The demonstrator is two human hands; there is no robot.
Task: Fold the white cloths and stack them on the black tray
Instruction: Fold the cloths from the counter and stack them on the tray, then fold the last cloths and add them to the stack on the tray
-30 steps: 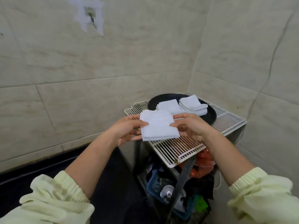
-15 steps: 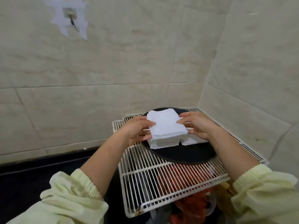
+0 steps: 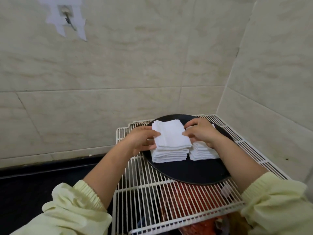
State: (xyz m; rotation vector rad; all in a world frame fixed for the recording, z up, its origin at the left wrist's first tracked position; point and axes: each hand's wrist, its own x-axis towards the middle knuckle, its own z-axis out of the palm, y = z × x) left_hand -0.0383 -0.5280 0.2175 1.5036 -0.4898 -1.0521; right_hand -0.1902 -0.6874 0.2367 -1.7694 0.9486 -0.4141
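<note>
A folded white cloth (image 3: 171, 135) lies on top of the left stack of folded cloths (image 3: 169, 155) on the round black tray (image 3: 191, 173). My left hand (image 3: 141, 140) pinches its left edge and my right hand (image 3: 200, 132) pinches its right edge. A second stack of folded cloths (image 3: 202, 152) sits to the right on the tray, partly hidden under my right wrist.
The tray rests on a white wire rack (image 3: 144, 187) set in a corner between two tiled walls. Red and dark items (image 3: 189, 197) lie under the rack. A metal hook (image 3: 67, 19) hangs on the left wall. Black floor lies to the left.
Both hands carried the folded cloth from in front of the rack over the tray and lowered it onto the left stack. The view moved closer to the rack.
</note>
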